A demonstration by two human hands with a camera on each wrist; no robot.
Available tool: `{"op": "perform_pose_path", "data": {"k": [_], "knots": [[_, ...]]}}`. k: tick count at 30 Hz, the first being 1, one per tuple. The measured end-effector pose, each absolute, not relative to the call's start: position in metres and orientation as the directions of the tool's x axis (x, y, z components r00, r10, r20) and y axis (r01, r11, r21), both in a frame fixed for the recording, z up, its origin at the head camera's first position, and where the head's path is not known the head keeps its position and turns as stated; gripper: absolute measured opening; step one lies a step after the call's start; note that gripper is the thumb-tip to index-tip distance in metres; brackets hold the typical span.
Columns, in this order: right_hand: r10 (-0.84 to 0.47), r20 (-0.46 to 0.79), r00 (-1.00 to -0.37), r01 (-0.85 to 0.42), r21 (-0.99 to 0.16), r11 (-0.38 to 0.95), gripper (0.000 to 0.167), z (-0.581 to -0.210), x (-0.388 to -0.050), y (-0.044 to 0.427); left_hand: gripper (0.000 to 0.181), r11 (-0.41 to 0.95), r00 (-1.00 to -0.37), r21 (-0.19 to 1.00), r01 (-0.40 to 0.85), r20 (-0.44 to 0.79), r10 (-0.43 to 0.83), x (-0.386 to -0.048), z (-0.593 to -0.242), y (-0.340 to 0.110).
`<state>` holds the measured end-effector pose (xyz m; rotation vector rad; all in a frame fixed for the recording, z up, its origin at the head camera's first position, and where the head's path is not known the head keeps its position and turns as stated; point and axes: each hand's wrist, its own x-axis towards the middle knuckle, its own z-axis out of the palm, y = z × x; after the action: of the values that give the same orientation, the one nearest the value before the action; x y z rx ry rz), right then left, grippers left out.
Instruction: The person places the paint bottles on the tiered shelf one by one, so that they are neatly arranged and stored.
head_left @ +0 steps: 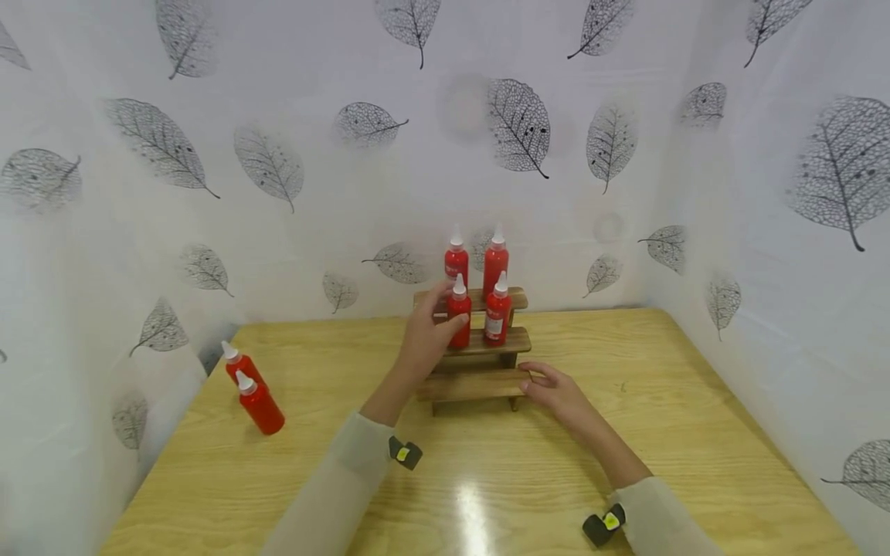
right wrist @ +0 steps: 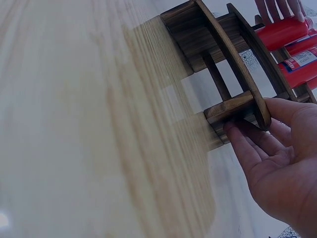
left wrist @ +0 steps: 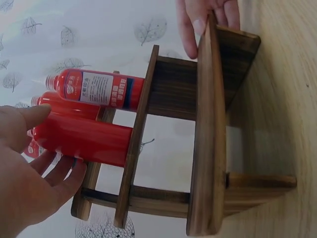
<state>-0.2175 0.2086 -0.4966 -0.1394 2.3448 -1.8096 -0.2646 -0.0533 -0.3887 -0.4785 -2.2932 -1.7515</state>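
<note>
A three-step wooden stand [head_left: 480, 384] [left wrist: 210, 134] [right wrist: 235, 57] holds red bottles with white nozzle caps. Two are on its top step, and two more on the middle step. The left hand [head_left: 422, 340] [left wrist: 29, 171] has its thumb and fingers round the middle step's left bottle [head_left: 460, 318] [left wrist: 84, 139], whose base rests on the step. Beside it stands the middle step's right bottle [head_left: 497, 318] [left wrist: 101, 89]. At the right end of the bottom step, the right hand [head_left: 566, 401] [right wrist: 282, 153] pinches the wood, thumb on the board and fingers beneath.
Two more red bottles [head_left: 261, 408] [head_left: 245, 366] are at the left of the wooden table [head_left: 591, 479], tilted in the head view. A white curtain [head_left: 313, 170] with leaf prints hangs behind and at both sides.
</note>
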Motion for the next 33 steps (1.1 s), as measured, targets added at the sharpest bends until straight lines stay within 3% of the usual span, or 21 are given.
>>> {"op": "perform_pose_path", "data": {"k": [9, 20, 33], "knots": [[-0.185, -0.092, -0.978, 0.040, -0.963, 0.268, 0.056, -0.497, -0.217, 0.209, 0.051, 0.290, -0.919, 0.872, 0.394, 0.369, 0.138, -0.252, -0.400, -0.085], [-0.194, -0.080, -0.978, 0.023, -0.960, 0.280, 0.057, -0.500, -0.219, 0.212, 0.055, 0.354, -0.938, 0.870, 0.344, 0.332, 0.096, -0.208, -0.420, -0.154], [-0.199, -0.071, -0.977, 0.018, -0.967, 0.256, 0.055, -0.499, -0.218, 0.210, 0.051, 0.503, -0.932, 0.832, 0.232, 0.339, -0.132, -0.155, -0.426, -0.235]]}}
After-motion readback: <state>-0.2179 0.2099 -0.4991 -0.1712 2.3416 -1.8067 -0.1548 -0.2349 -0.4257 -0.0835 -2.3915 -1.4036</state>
